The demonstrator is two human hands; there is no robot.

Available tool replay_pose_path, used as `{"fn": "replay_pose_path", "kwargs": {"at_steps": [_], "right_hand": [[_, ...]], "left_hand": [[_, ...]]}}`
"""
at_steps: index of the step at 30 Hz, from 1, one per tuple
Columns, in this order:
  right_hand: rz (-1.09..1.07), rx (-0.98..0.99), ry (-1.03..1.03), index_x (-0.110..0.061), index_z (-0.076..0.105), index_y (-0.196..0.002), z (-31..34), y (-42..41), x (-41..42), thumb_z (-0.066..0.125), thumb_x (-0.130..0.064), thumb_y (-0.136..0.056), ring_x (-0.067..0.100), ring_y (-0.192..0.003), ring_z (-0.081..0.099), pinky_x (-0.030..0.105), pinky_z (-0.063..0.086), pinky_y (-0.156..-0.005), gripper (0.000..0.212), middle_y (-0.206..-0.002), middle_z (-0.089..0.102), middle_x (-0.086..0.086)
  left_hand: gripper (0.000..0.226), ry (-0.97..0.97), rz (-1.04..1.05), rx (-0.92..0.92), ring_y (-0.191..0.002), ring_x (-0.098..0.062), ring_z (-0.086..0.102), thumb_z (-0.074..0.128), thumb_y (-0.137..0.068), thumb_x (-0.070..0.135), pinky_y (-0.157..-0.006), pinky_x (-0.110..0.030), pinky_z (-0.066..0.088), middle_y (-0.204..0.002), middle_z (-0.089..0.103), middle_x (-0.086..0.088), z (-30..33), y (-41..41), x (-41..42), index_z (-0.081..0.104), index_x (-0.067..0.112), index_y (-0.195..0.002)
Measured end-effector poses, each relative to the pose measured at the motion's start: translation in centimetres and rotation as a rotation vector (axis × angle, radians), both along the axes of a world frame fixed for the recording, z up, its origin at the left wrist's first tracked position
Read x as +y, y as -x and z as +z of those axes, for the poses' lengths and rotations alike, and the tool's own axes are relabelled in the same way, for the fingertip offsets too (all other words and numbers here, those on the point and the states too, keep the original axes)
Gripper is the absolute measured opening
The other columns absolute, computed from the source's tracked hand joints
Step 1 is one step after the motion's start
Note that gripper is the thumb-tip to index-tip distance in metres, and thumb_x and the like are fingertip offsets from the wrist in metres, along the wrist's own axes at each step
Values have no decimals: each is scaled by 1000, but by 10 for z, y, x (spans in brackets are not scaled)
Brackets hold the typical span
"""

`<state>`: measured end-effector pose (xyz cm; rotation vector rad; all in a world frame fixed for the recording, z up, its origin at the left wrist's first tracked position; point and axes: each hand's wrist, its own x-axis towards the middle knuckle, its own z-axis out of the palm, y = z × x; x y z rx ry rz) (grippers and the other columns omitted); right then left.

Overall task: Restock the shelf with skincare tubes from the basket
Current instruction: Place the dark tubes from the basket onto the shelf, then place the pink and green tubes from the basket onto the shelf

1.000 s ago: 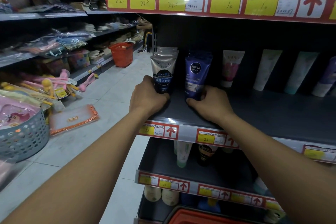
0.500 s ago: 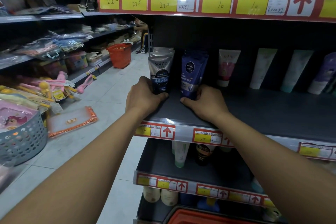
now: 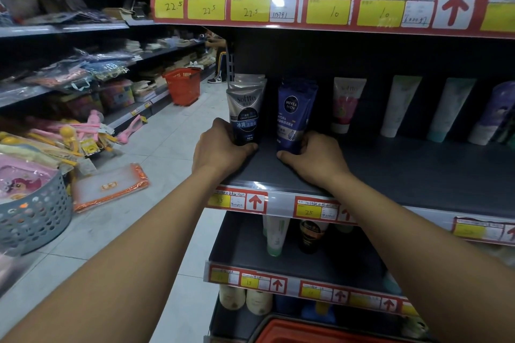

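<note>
Here the step in hand looks like facing up two rows of tubes on the shelf (image 3: 390,175), not fetching new stock. The left hand (image 3: 220,147) curls round the foot of the silver tube (image 3: 245,117), and the right hand (image 3: 315,156) wraps the base of the blue tube (image 3: 292,117); both tubes stand cap-down at the left end of the shelf, each with more of its kind lined up behind. Neither hand is loose: each grasps its own tube low down, with the thumb lying along the shelf board in front.

The silver tube reads "softto", with "MEN" and "CREAM CLEANSER" on a dark panel and Chinese characters below. The blue one reads "NIVEA MEN" and "HYDRA". Further along the same shelf stands a white and pink tube (image 3: 345,103) with faint lettering that I cannot read for certain, then pale green and purple tubes too blurred to read.

The red price strip above the shelf (image 3: 250,5) carries yellow tags handwritten "22.5" three times, then "10" twice, and a white arrow card. The strip on the shelf's front edge (image 3: 239,200) shows "25" under each of the two held rows.

The red basket (image 3: 320,334) shows only as a rim well below the shelf, at the bottom edge of the view. In my judgement the next move calls for letting go once the fronts stand square, then reaching down to that basket for the next tubes.
</note>
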<state>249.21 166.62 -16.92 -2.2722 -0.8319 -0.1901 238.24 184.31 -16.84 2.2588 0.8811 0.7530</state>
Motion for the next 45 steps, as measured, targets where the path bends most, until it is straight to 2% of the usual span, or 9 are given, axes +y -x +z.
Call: {"fn": "replay_pose_path", "kwargs": {"at_steps": [3,10,15,20,24,31,38,42,45], "right_hand": [[-17,39,39,-21,69,-117,4,0,-2,84,-53,-78,19,-103,68,30,53,-84,53,-115,73,-2],[26,106,145,-19,64,-130,11,1,-20,76,-48,-87,19,-105,66,27,49,-82,54,-119,70,0],[47,92,-2,-14,66,-131,8,11,-47,74,-30,-90,16,-104,67,29,53,-94,44,-115,72,0],[5,113,-212,-15,69,-118,10,27,-84,67,-21,-93,10,-89,65,28,55,-89,26,-96,69,-7],[-15,76,-264,-14,70,-114,8,39,-115,67,-18,-92,10,-82,65,28,55,-84,23,-93,69,-4],[-32,13,-258,-18,69,-109,-6,61,-169,68,-17,-92,6,-76,62,19,50,-74,17,-94,64,-5],[-61,26,-194,-22,69,-101,-48,75,-217,67,-18,-90,8,-75,61,27,54,-75,13,-90,63,-6],[-79,66,-160,-23,69,-101,-75,87,-238,68,-19,-90,6,-75,59,23,49,-73,11,-87,59,-10],[-89,108,-115,-23,69,-104,-101,93,-251,67,-22,-92,6,-77,59,27,50,-74,12,-86,59,-11]], "left_hand": [[83,5,2,24,-118,-29,65,89,-73,56,-83,-33,47,-131,68,-6,3,1,-3,51,17,-135],[73,-28,-18,117,-113,-34,65,83,-79,42,-79,-35,45,-129,66,-12,12,12,-14,49,11,-135],[55,-103,-13,61,-107,-36,65,71,-84,28,-82,-40,52,-120,68,-12,17,33,-35,51,12,-134],[41,-233,20,-109,-100,-29,63,67,-83,21,-83,-43,55,-112,66,-6,21,54,-72,59,16,-123],[37,-238,-59,-98,-104,-25,65,68,-85,20,-86,-42,58,-116,67,-2,25,60,-101,62,19,-121],[33,-305,-161,-69,-103,-20,63,69,-87,25,-86,-41,57,-114,65,3,20,67,-154,62,24,-118],[19,-294,-271,-9,-95,-18,62,67,-90,27,-77,-39,56,-104,64,6,-16,76,-205,60,26,-108],[13,-280,-334,46,-92,-20,62,66,-86,27,-77,-39,56,-100,64,8,-43,81,-229,60,30,-97],[14,-262,-387,102,-91,-20,61,65,-86,26,-75,-38,54,-102,62,7,-68,86,-244,62,28,-100]]}}
